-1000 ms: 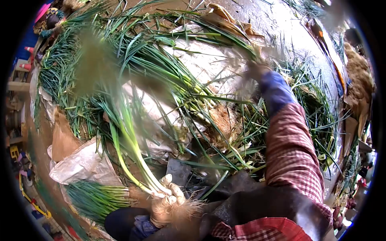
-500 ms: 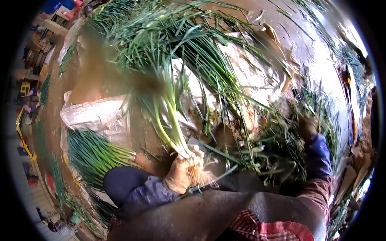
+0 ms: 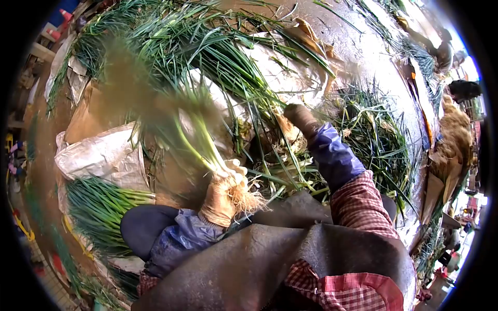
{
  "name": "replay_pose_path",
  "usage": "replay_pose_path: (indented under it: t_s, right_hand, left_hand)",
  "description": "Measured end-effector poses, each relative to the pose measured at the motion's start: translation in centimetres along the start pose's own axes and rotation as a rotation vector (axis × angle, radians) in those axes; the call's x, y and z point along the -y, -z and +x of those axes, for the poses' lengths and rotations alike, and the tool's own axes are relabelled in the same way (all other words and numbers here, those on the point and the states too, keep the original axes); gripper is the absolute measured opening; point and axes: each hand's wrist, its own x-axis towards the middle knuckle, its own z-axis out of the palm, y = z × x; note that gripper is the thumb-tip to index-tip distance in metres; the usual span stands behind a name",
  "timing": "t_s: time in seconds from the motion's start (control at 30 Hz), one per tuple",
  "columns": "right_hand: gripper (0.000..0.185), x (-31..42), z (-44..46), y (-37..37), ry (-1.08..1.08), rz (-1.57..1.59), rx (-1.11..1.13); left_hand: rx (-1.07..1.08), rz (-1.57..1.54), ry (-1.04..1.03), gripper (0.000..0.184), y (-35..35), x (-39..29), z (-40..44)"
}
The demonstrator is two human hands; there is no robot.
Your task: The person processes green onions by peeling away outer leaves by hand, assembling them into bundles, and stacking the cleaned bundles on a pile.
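Observation:
My left hand (image 3: pixel 222 194), in a tan glove, is closed around the white lower ends of a few green onions (image 3: pixel 205 147). Their pale roots hang out over the glove, and the leaves point up and away from me. My right hand (image 3: pixel 301 118), gloved too, reaches over the root ends of a large heap of green onions (image 3: pixel 218 57). Its fingers are turned away from the camera, so their grip is hidden. A brown smear blurs part of the view around the held leaves.
Loose cut leaves (image 3: pixel 376 129) lie in a pile on the right. A neat bundle of green onions (image 3: pixel 104 205) rests beside my left knee, near a white sack (image 3: pixel 106 155). Another pale sack (image 3: pixel 290 67) lies under the heap. A dark apron (image 3: pixel 259 259) covers my lap.
My right hand has moved left, from the loose leaves on the right to the root ends of the heap. The left hand still holds its green onions; the view has shifted.

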Motion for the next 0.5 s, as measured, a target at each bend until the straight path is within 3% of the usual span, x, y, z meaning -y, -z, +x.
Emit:
replay_pose_path:
  t_s: [0.07,0.13,0.23,0.27,0.3,0.33,0.4,0.47,0.5]
  right_hand:
    - [0.037,0.4,-0.5,-0.7,0.176,-0.125,-0.379]
    - [0.046,-4.7,3.9,-5.2,0.274,-0.084,-0.297]
    - [0.068,5.6,-5.9,-6.3,0.171,-0.89,0.008]
    - [0.067,6.3,-7.5,-6.8,0.212,-0.889,-0.105]
    - [0.066,3.6,-6.2,-9.6,0.211,-0.719,-0.439]
    - [0.063,3.4,-6.6,-10.4,0.374,-0.882,-0.335]
    - [0.06,3.5,-9.2,-12.3,0.596,-0.794,-0.06]
    - [0.057,3.4,-12.6,-14.3,0.86,-0.902,0.141]
    - [0.057,2.5,-12.8,-15.8,0.865,-1.004,0.343]
  left_hand:
    - [0.017,-0.034,-0.011,0.031,0.5,0.2,0.3]
    - [-0.001,-0.014,-0.004,0.031,0.3,-0.1,-0.1]
    - [0.02,-0.016,0.002,0.031,0.5,-0.5,-0.4]
    - [0.033,-0.029,-0.01,0.031,0.8,-0.6,-0.5]
    - [0.053,-0.029,-0.017,0.031,0.5,-1.2,-1.0]
    - [0.075,-0.054,-0.065,0.028,0.7,-1.0,-1.0]
    - [0.158,-0.278,-0.001,0.027,2.3,-1.0,-0.3]
    - [0.084,-0.281,-0.011,0.027,0.5,-1.9,-1.4]
    - [0.053,-0.259,-0.015,0.028,2.0,-1.3,-0.9]
